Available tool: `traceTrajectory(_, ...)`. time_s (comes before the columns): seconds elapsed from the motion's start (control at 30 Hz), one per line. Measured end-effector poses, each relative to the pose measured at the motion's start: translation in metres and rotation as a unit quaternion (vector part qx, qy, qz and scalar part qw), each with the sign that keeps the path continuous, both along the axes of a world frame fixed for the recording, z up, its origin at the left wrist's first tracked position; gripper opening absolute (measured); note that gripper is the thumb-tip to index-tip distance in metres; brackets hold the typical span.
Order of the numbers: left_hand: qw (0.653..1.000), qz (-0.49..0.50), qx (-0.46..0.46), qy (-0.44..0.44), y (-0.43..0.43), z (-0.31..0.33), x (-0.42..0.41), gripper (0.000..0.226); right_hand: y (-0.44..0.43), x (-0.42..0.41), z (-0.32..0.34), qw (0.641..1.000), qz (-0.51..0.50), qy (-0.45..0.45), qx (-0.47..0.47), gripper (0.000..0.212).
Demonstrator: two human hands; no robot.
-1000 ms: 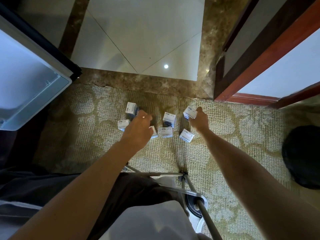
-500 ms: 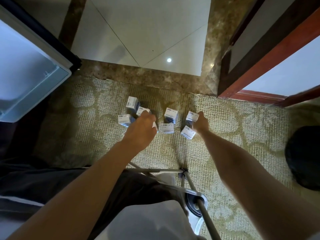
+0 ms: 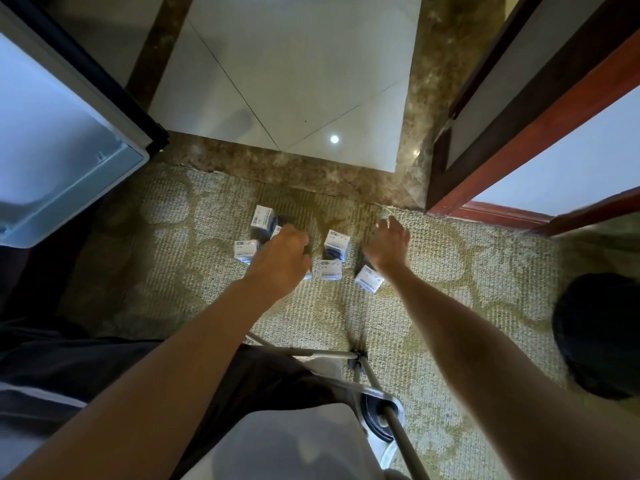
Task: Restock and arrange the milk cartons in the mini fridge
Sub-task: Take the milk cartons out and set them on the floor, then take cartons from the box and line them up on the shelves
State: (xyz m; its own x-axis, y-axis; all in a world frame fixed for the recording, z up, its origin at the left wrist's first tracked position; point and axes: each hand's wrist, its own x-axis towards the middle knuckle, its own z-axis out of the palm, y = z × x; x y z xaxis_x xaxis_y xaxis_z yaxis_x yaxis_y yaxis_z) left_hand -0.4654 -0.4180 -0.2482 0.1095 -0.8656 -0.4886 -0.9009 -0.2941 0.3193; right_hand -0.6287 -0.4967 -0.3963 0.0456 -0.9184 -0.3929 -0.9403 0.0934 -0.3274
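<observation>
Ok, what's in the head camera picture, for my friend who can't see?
Looking down, a person's left hand and right hand reach over small white milk cartons standing on patterned carpet. The left hand covers some cartons; the right hand's fingers are spread. A mini fridge door hangs open at the left.

left hand [image 3: 280,258], right hand [image 3: 389,247], both forearms: bare to frame edge | legs: black trousers [image 3: 263,386], pale band on dark cloth far left [image 3: 34,393] | torso: light grey-white top [image 3: 287,441]
</observation>
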Motion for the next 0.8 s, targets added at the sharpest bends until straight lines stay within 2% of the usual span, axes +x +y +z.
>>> traceTrajectory(0.07, 1.0, 0.026, -0.013, -0.009, -0.003, 0.007, 0.007, 0.029, -0.004, 0.016, 0.02, 0.996, 0.042, -0.045, -0.071, 0.043)
traceTrajectory(0.13, 0.997, 0.075, -0.029, -0.016, -0.006, 0.016, 0.019, 0.027, -0.01, 0.036, 0.049, 0.989, 0.082, -0.085, -0.088, 0.037)
traceTrajectory(0.3, 0.974, 0.193, -0.114, 0.012, -0.004, 0.063, 0.06, 0.026, -0.01, 0.098, 0.141, 0.965, 0.21, -0.154, -0.027, 0.03)
traceTrajectory(0.47, 0.919, 0.309, -0.244, -0.012, 0.038, 0.126, 0.129, 0.029, 0.019, 0.176, 0.227, 0.913, 0.343, -0.199, -0.094, 0.024)
traceTrajectory(0.6, 0.872, 0.406, -0.264, -0.072, 0.107, 0.158, 0.191, 0.031, 0.067, 0.247, 0.271, 0.845, 0.468, -0.208, -0.152, 0.02)
traceTrajectory(0.8, 0.765, 0.563, -0.272, -0.154, 0.242, 0.186, 0.23, 0.027, 0.188, 0.345, 0.329, 0.751, 0.574, -0.276, -0.173, 0.025)
